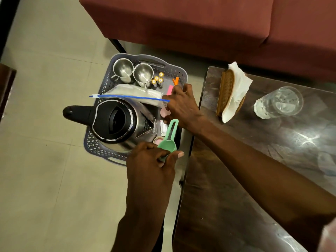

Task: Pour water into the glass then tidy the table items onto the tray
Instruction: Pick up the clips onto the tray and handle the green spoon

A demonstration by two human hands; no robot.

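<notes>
A grey perforated tray (91,140) stands left of the dark table (254,160). It holds a steel kettle (118,120) with a black lid, two steel cups (123,68), several batteries (158,79), a zip bag (134,93), pink sticky notes (170,90) and an orange piece (175,81). My left hand (151,160) grips the bowl end of a green scoop (169,140) over the tray's near right corner. My right hand (181,104) reaches into the tray's right side, fingers down among small pink items; what it grips is hidden. A glass (280,102) of water stands on the table.
A woven napkin holder (226,90) with a white tissue (240,84) lies on the table's far left corner. A red sofa (200,24) runs behind the tray and table. Pale tiled floor (45,179) spreads to the left.
</notes>
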